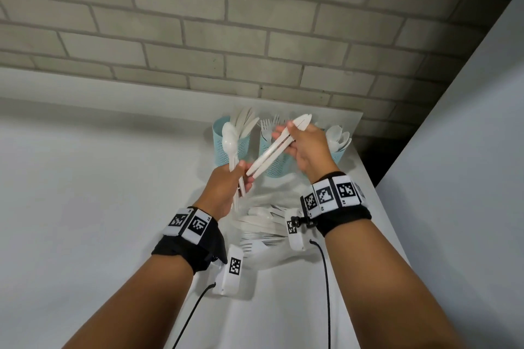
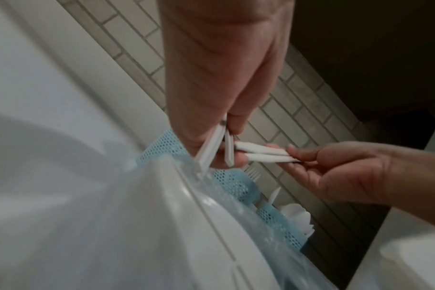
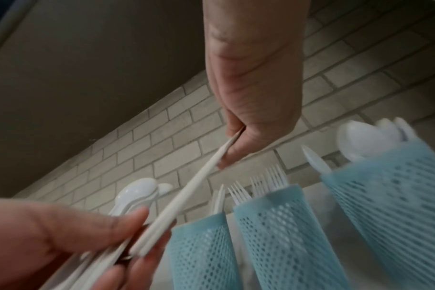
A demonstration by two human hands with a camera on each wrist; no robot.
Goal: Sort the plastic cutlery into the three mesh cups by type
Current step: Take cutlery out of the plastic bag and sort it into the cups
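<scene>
Grey brick wall (image 1: 175, 25) behind a white counter (image 1: 85, 178), cutlery sorting going on.

Three blue mesh cups (image 1: 273, 156) sit in a row at the back of the counter, knives poking out of the left one, forks in the middle, spoons on the right. A loose cutlery pile (image 1: 262, 221) lies between the wrists, partly blocked by the wrist cameras. Left hand (image 1: 224, 190) has its fingers curled round a few spoons (image 1: 229, 142), bowls up. Right hand (image 1: 304, 147) pinches two knives (image 1: 276, 147) held slanted in front of the cups, their handle ends touching the left fingertips.

Dim, even light — wrist views blurred, edges warped
</scene>
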